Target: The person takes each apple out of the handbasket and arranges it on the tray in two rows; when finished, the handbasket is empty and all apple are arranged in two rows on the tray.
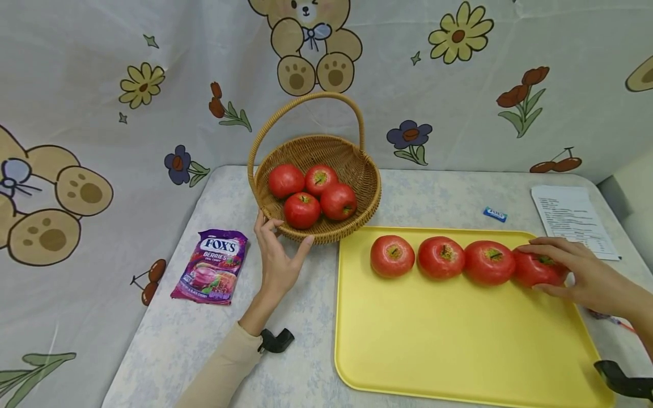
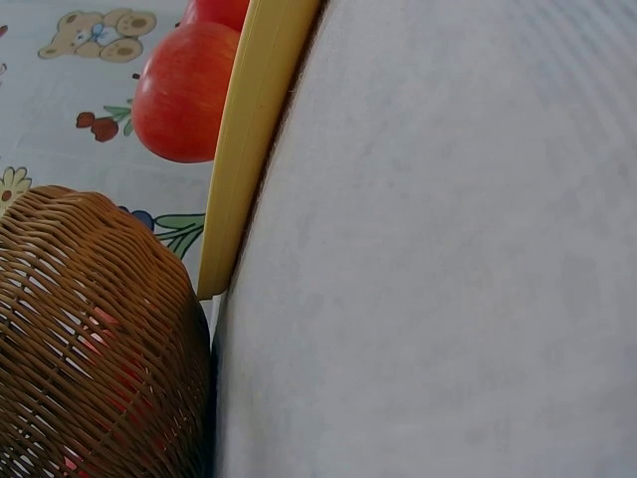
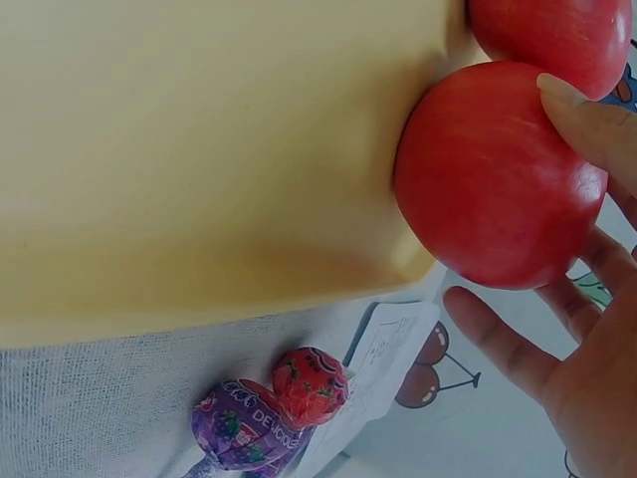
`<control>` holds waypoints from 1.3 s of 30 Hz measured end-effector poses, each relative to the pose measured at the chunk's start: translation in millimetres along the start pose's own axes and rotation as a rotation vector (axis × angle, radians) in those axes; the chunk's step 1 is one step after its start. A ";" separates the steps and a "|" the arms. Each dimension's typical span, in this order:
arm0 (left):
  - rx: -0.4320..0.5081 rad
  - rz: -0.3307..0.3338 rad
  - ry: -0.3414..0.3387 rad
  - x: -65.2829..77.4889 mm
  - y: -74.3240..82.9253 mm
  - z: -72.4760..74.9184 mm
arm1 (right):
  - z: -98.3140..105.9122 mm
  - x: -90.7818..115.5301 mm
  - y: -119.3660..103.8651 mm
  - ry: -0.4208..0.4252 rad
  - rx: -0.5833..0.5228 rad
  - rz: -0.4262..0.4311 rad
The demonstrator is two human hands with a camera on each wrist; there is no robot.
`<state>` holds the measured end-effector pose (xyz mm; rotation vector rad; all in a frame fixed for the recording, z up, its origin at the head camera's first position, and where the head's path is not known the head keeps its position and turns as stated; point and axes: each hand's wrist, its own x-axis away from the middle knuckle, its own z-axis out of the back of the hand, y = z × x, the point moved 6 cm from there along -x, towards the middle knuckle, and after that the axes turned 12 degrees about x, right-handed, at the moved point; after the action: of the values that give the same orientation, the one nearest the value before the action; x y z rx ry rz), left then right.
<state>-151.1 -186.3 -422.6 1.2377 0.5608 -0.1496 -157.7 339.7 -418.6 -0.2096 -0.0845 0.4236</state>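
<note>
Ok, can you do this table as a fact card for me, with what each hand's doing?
Basket: wicker, arched handle, four red apples inside
Tray: yellow, with a row of four apples
Left hand: holds the basket's near-left side
Right hand: grips the row's rightmost apple
Packets: purple FOX'S bag, small blue packet
Lollipops: wrapped, beside the tray

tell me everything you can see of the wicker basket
The wicker basket is a round, brown, rattan-like woven bowl with a tall, lighter arched handle. Its open mouth faces up and toward the head camera, showing four red apples inside. It is at the far side of the table, by the far-left corner of the yellow tray; the left hand holds its near-left rim. Whether basket and tray touch is unclear.
</note>
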 end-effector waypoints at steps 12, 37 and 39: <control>-0.016 -0.012 0.004 0.5 -0.2 -0.2 | 14.3 1.0 -5.4 0.060 0.008 -0.012; -0.072 -0.050 0.029 1.1 1.4 -2.2 | 83.9 -122.6 -177.9 0.090 -0.032 0.363; -0.073 -0.055 0.030 0.9 1.4 -3.1 | 82.4 -136.4 -190.8 0.094 -0.033 0.412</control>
<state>-150.8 -182.8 -422.5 1.1559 0.6218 -0.1557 -215.9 128.2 -301.6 -0.2806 0.0452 0.8216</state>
